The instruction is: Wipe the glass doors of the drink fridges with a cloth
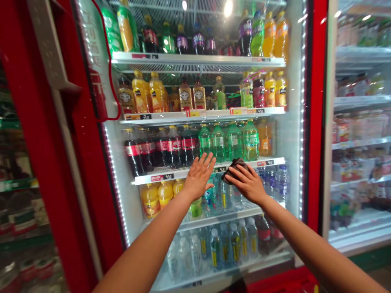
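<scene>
My left hand (200, 177) is held out flat with its fingers stretched, in front of a shelf edge with price tags. It seems to rest on the glass door (114, 195) of a drinks cooler, though contact is hard to confirm. To its right, my right hand (249, 183) presses a dark, crumpled cloth (235, 169) at about the same height, its fingers spread over it. Behind the hands, green soda bottles (218, 140) and cola bottles (174, 142) stand on a shelf.
Several shelves hold upright bottles, including orange juice (141, 91) above and water bottles (215, 244) below. A red frame (319, 122) with light strips surrounds the cooler. Another stocked cooler (360, 142) stands to the right. A metal handle (50, 44) is at upper left.
</scene>
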The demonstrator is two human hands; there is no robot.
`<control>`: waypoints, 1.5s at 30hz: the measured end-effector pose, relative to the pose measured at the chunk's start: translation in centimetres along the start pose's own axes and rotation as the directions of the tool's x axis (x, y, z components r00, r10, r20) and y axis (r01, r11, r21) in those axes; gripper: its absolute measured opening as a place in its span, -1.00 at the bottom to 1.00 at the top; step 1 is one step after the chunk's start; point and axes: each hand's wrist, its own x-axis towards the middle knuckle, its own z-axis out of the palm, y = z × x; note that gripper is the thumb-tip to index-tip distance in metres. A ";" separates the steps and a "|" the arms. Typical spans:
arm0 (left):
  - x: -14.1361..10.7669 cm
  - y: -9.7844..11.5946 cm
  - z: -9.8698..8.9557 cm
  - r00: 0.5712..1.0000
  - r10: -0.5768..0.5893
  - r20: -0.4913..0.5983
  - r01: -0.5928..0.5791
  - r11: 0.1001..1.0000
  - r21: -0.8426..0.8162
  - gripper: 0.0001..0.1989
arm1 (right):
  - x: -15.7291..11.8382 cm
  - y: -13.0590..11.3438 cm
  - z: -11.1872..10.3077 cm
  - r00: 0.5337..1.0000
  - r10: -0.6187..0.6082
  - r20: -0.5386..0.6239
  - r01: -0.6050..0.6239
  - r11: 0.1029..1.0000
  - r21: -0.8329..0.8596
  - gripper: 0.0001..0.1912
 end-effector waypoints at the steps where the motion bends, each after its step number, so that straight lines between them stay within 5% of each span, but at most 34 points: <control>1: -0.5 -0.3 -0.3 1.000 -0.004 -0.011 0.004 1.000 0.001 0.16 | -0.1 0.8 -0.3 0.999 0.019 -0.043 -0.020 1.000 -0.021 -0.42; 5: -3.5 -1.8 -1.3 0.998 -0.044 -0.047 0.045 0.998 0.037 0.16 | 3.1 1.3 0.8 0.930 0.237 -0.280 -0.266 0.961 -0.071 -0.42; 9: -6.1 -3.1 -1.5 0.987 -0.143 -0.067 0.147 0.988 0.052 0.15 | 6.3 -3.1 2.4 0.865 0.351 -0.358 -0.383 0.923 -0.022 -0.38; 12: -7.1 -3.9 -1.4 0.983 -0.167 -0.078 0.171 0.984 0.043 0.14 | 4.9 -4.9 1.8 0.947 0.204 -0.248 -0.209 0.978 0.007 -0.37; 16: -8.5 -5.7 -1.8 0.988 -0.138 -0.072 0.141 0.989 0.050 0.14 | 2.2 -2.1 0.2 0.988 -0.091 -0.122 0.094 0.996 0.013 -0.35; 19: -9.6 -7.1 -2.4 0.977 -0.199 -0.074 0.204 0.977 0.067 0.17 | 4.1 -0.6 0.1 0.973 0.091 -0.212 -0.102 0.994 -0.041 -0.34; 23: -10.2 -8.0 -2.6 0.962 -0.271 -0.037 0.273 0.960 0.059 0.18 | 9.8 -5.0 1.7 0.891 0.317 -0.325 -0.340 0.940 -0.013 -0.35; 27: -10.2 -8.0 -2.4 0.960 -0.278 -0.009 0.278 0.959 0.047 0.14 | 10.6 -10.2 2.5 0.971 0.154 -0.183 -0.150 0.988 0.037 -0.35; 32: -10.4 -7.9 -2.1 0.965 -0.263 -0.004 0.263 0.963 0.063 0.15 | 6.5 -7.2 1.2 0.988 -0.131 -0.087 0.135 0.990 0.042 -0.41; 35: -10.4 -7.8 -2.0 0.965 -0.261 -0.002 0.260 0.963 0.065 0.18 | 7.5 -5.6 0.9 0.986 0.033 -0.162 -0.032 0.999 0.009 -0.42; 39: -10.3 -7.7 -2.0 0.965 -0.262 -0.010 0.262 0.963 0.057 0.20 | 11.4 -9.3 1.9 0.931 0.296 -0.216 -0.296 0.955 0.031 -0.38; 41: -10.4 -7.8 -2.2 0.966 -0.258 -0.009 0.258 0.965 0.055 0.21 | 11.8 -11.7 2.1 0.956 0.245 -0.159 -0.240 0.969 0.048 -0.36; 43: -11.0 -8.0 -2.5 0.970 -0.244 0.008 0.243 0.968 0.053 0.21 | 10.6 -12.7 2.0 0.996 0.043 -0.084 -0.037 0.997 0.067 -0.38; 45: -12.1 -8.6 -2.8 0.972 -0.234 0.027 0.233 0.971 0.052 0.20 | 8.7 -12.1 1.6 0.986 -0.161 -0.033 0.163 0.983 0.082 -0.44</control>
